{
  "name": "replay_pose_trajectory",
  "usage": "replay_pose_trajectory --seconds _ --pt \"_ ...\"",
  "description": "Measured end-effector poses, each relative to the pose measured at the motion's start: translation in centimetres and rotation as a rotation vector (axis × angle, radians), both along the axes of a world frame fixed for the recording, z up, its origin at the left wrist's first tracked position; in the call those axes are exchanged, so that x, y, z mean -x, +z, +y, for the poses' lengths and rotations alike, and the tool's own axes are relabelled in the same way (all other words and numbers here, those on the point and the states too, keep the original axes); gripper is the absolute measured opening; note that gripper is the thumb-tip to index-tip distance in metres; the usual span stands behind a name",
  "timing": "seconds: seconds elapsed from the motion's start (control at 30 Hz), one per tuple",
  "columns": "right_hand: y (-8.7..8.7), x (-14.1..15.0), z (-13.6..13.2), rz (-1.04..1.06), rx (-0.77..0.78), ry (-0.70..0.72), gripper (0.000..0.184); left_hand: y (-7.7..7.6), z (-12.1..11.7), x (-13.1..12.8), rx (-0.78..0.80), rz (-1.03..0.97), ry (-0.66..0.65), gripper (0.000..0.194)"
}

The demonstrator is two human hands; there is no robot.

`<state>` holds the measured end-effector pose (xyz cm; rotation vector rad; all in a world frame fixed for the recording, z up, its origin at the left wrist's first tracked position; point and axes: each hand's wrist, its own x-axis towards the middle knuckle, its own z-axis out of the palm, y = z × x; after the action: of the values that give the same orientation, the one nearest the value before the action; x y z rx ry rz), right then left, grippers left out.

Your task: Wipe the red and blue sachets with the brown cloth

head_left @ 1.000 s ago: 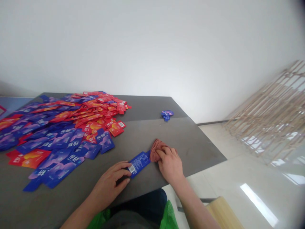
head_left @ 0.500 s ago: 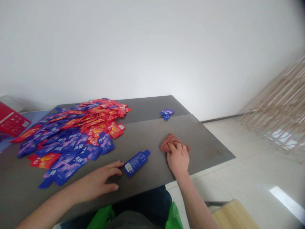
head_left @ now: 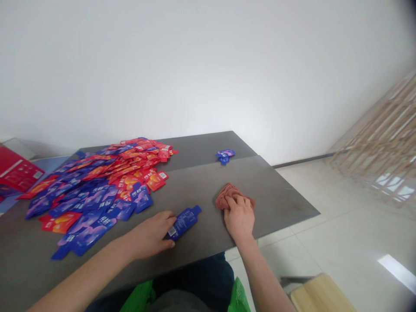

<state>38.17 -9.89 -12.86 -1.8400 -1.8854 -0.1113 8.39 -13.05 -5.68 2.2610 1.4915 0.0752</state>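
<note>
A slim blue sachet (head_left: 185, 222) lies slantwise on the grey desk (head_left: 279, 199), its stepped tab pointing away to the right. A white barcode label (head_left: 172, 231) marks its lower end, which is gripped in the left hand (head_left: 149, 236). Just beyond its tab, to the right, a crumpled reddish-brown cloth (head_left: 225, 196) sits bunched on the desk, pressed beneath the curled right hand (head_left: 238, 216).

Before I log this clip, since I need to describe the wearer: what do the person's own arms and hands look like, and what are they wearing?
The left hand and right hand are bare, with no gloves, rings or watch showing. Both forearms are bare too, with no sleeves in view. Below them show a grey top, bright green material and dark navy trousers.
</note>
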Motion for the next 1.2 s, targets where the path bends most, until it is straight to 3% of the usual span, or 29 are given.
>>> replay_pose_trajectory --seconds 0.13,0.27,0.37,0.5,0.63,0.73,1.0,1.2 --pt "-0.1 0.0 0.0 0.007 -0.006 -0.009 0.030 -2.2 -1.4 0.2 -0.021 0.107 0.023 0.066" --pt "-0.5 0.0 0.2 0.011 -0.021 -0.009 0.030 -2.8 -1.5 0.9 -0.019 0.153 0.044 0.067" --pt "-0.6 0.0 0.2 0.016 -0.029 -0.007 0.029 -2.1 -0.5 1.3 -0.013 0.150 0.007 0.067" --pt "-0.5 -0.1 0.1 0.022 -0.015 -0.004 0.032 -0.1 1.8 1.6 0.046 0.087 -0.046 0.052" --pt "-0.6 -0.1 0.1 0.034 -0.015 -0.001 0.032 1.6 4.3 2.2 0.180 -0.014 -0.099 0.040" --pt "-0.8 -0.1 0.1 0.038 -0.022 0.002 0.034 1.9 6.0 3.1 0.283 -0.083 -0.084 0.036" --pt "-1.3 -0.3 0.1 0.040 -0.037 0.007 0.032 -0.6 8.0 4.2 0.320 -0.252 0.115 0.044" --pt "-1.3 -0.4 0.1 0.040 -0.063 0.014 0.032 -1.7 7.9 4.5 0.394 -0.364 0.161 0.044"
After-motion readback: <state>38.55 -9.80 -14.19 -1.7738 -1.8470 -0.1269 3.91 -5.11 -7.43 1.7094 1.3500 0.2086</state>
